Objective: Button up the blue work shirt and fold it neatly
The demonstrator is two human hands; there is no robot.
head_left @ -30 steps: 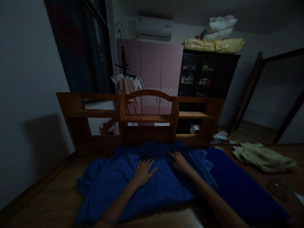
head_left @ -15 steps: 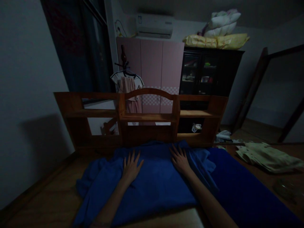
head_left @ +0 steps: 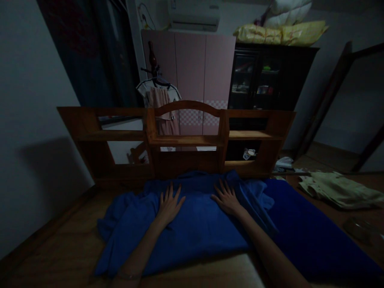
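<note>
Both palms press flat, fingers spread, on the blue garment (head_left: 192, 228) — left hand (head_left: 168, 205) at 11 o'clock, right hand (head_left: 227, 199) at 1 — middle smoothed, edges rumpled.

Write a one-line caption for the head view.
Left hand and right hand pressed flat on crumpled blue cloth before wooden shelf headboard.

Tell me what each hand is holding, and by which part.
Nothing is held. The left hand and right hand both lie flat, fingers spread, on the blue cloth.
</note>
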